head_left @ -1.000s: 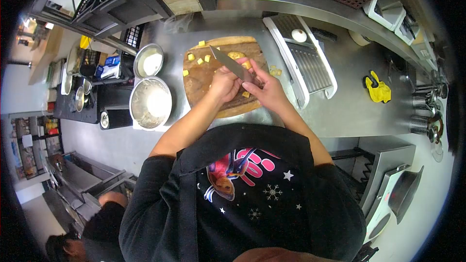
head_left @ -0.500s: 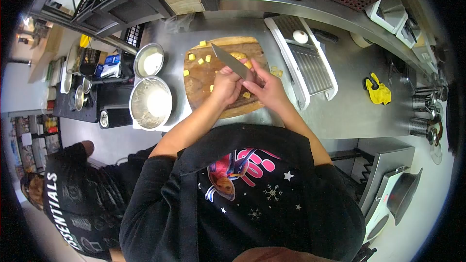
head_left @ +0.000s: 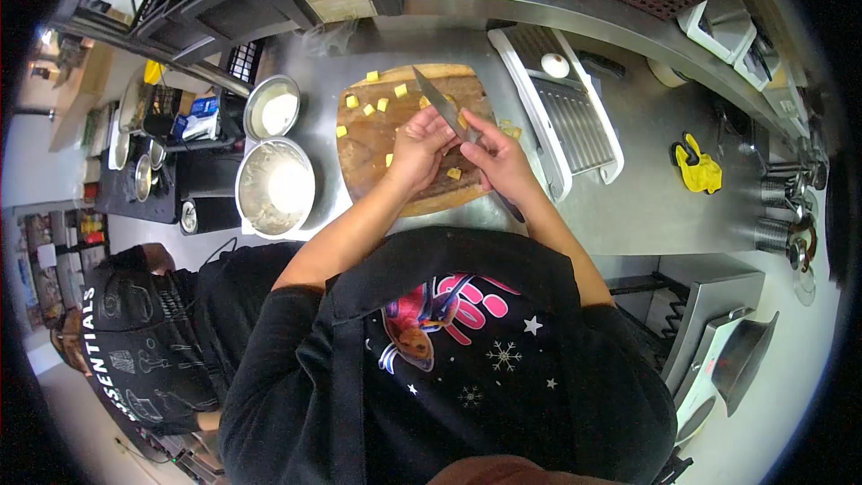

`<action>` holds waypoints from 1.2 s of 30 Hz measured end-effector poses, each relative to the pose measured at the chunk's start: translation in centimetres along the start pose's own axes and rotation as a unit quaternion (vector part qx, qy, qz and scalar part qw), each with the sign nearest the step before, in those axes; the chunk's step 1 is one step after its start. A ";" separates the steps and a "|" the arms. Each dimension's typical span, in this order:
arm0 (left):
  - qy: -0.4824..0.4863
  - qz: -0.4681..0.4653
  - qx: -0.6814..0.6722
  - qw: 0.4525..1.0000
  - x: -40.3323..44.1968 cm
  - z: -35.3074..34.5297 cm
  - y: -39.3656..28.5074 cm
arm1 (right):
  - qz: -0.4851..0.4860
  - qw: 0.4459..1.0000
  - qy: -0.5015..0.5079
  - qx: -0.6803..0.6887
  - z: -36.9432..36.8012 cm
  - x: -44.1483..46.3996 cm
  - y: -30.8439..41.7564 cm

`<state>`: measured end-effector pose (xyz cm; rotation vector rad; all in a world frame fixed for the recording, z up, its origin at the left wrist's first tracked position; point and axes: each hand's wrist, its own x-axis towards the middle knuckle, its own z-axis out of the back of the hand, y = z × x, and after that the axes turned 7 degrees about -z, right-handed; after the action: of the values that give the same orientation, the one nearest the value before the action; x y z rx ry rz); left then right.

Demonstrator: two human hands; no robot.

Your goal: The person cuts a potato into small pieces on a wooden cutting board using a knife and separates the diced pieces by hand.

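Observation:
The wooden cutting board (head_left: 359, 171) carries several yellow cubes, one being a yellow cube (head_left: 400, 90) near its top. My right hand (head_left: 498, 160) is closed round the knife (head_left: 435, 99), whose blade points up and left over the board; part of the dark handle shows below the palm. Beside the blade, my left hand (head_left: 420, 149) has its fingers curled together, and what they hold is hidden. A small yellow piece (head_left: 462, 119) shows at my right fingertips. Another piece (head_left: 454, 173) lies on the board below my hands.
Two metal bowls, an upper bowl (head_left: 272, 108) and a larger bowl (head_left: 275, 187), stand left of the board. On the right are a white mandoline slicer (head_left: 566, 112) with a round white knob, and yellow gloves (head_left: 699, 166). A co-worker (head_left: 148, 341) is at lower left.
The knife has shifted right and turned steeper, its handle now showing under my right hand. My left fingers have loosened somewhat. A co-worker has come further into view at lower left.

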<state>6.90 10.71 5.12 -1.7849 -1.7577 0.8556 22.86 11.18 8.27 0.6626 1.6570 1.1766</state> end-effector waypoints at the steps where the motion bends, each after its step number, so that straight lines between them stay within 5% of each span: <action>1: -0.004 0.002 0.004 1.000 0.1 -0.1 -0.1 | -0.002 1.000 0.001 0.005 0.0 0.1 0.0; 14: -0.007 0.067 -0.019 0.998 0.3 3.2 1.1 | -0.050 0.994 0.036 0.092 -0.1 1.6 -2.4; 17: -0.006 0.091 0.020 0.996 0.6 3.9 1.2 | -0.067 0.992 0.021 0.106 0.3 2.2 -3.3; 18: -0.010 0.055 0.154 0.987 1.0 3.9 0.5 | -0.078 0.991 0.007 0.108 0.7 2.2 -3.2; 20: -0.013 -0.015 0.409 0.912 2.0 4.3 -2.2 | -0.101 0.990 -0.049 0.083 1.8 2.4 -3.0; 22: -0.043 -0.075 0.671 0.736 3.3 6.8 -4.1 | -0.089 0.990 -0.097 0.048 3.3 2.6 -3.2; 25: -0.007 -0.129 0.782 0.610 4.0 8.6 -5.9 | -0.099 0.987 -0.127 0.014 4.6 2.5 -3.0; 28: 0.044 -0.234 0.765 0.598 3.4 6.9 -6.1 | -0.116 0.985 -0.125 0.001 5.7 3.1 -4.0; 31: 0.149 -0.101 0.682 0.708 3.1 5.9 -4.4 | -0.136 0.982 -0.131 0.026 6.4 3.5 -4.5; 36: 0.291 -0.087 0.770 0.561 2.2 2.5 -2.9 | -0.179 0.975 -0.128 -0.011 7.0 3.7 -4.2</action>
<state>3.01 12.83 5.27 -0.4492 -0.2222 0.9661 28.20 15.37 2.47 0.4556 1.4664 0.8122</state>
